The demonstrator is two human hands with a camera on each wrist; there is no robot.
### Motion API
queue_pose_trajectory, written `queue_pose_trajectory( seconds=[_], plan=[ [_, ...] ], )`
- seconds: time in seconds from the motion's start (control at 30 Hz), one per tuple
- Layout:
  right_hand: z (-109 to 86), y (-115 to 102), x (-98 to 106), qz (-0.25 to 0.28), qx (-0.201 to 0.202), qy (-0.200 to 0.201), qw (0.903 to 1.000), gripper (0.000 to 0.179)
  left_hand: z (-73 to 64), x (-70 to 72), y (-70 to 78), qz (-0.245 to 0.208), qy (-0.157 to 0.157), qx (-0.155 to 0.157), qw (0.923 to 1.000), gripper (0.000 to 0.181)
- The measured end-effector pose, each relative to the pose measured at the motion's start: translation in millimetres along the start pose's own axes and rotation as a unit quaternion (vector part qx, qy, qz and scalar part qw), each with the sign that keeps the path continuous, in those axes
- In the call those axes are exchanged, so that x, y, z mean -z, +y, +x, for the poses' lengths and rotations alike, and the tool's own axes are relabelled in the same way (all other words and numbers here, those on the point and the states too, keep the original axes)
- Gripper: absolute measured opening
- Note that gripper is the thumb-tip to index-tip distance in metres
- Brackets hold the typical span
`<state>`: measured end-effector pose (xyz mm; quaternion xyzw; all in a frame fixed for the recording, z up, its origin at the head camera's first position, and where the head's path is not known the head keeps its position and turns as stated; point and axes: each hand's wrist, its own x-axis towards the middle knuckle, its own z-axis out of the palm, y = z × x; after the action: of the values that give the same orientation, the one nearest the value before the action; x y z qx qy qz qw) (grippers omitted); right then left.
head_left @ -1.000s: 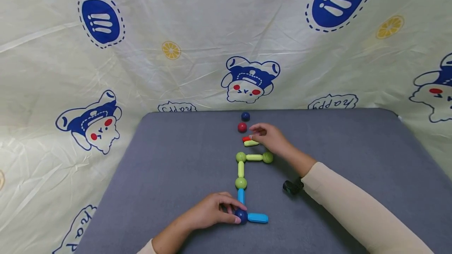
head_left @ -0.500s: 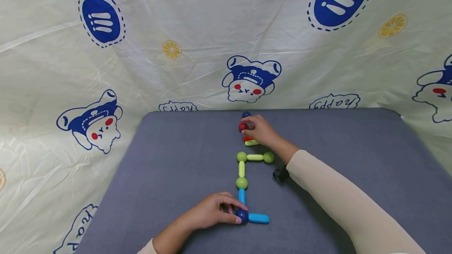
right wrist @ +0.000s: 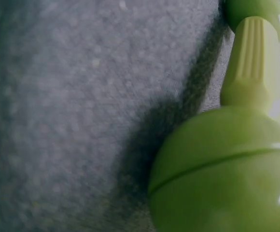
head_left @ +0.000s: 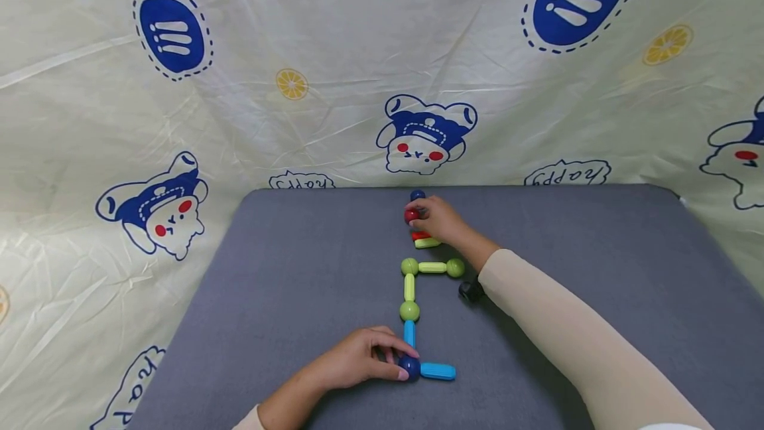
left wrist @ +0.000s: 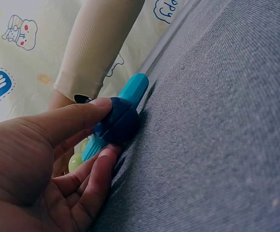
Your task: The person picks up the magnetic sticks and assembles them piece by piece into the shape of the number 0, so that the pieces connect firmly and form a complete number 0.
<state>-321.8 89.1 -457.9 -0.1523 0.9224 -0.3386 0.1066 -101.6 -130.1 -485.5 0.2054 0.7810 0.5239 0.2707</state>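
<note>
My left hand (head_left: pixel 365 357) pinches a dark blue ball (left wrist: pixel 118 121) between thumb and fingers at the near end of a joined chain. Two light blue rods meet that ball; one rod (head_left: pixel 438 371) points right, the other (head_left: pixel 409 333) leads away to a green ball (head_left: pixel 409 311). From there a yellow-green rod (head_left: pixel 408 287), a second green ball (head_left: pixel 409 266), another yellow-green rod (head_left: pixel 432 267) and a last green ball (right wrist: pixel 227 174) follow. Farther back, my right hand (head_left: pixel 444 221) pinches a red ball (head_left: pixel 412 215) on the table. The right wrist view does not show its fingers.
Behind the red ball sits another dark blue ball (head_left: pixel 417 196), partly covered by the right hand. A red rod (head_left: pixel 420 235) and a yellow-green rod (head_left: pixel 426 243) lie just before it. The grey table (head_left: pixel 298 271) meets a printed curtain (head_left: pixel 334 131) at the back.
My right hand has moved left and away from me, from beside the loose rods to the red ball, and its fingers have come together on it. My left hand has stayed in place.
</note>
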Motion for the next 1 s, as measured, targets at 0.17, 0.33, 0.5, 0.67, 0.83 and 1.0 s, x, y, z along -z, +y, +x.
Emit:
queue_pose_trajectory(
  seconds=[0.17,0.33,0.5,0.67,0.83,1.0],
  plan=[
    [0.9,5,0,-0.028,0.011,0.006,0.9995,0.034,0.0,-0.2,0.1,0.0,-0.003,-0.001,1.0,0.026],
    [0.3,16,6,-0.017,0.008,0.01,0.9998,0.033,-0.3,0.6,0.4,0.0,-0.005,0.001,1.0,0.026],
    [-5.9,31,15,0.0,-0.004,0.018,0.9998,0.031,-1.2,1.5,1.7,0.007,-0.005,0.004,1.0,0.027],
    [-22.1,47,27,0.011,-0.029,0.021,0.9993,0.033,-1.1,0.7,2.4,0.015,-0.003,0.0,0.9999,0.027],
    [-44.3,59,35,0.017,-0.035,0.032,0.9987,0.033,-0.5,-0.1,2.3,0.016,0.001,-0.004,0.9999,0.027],
    [-68.5,66,34,0.006,-0.021,0.039,0.999,0.032,-1.0,-0.6,1.5,0.016,0.005,-0.004,0.9999,0.027]
  ],
)
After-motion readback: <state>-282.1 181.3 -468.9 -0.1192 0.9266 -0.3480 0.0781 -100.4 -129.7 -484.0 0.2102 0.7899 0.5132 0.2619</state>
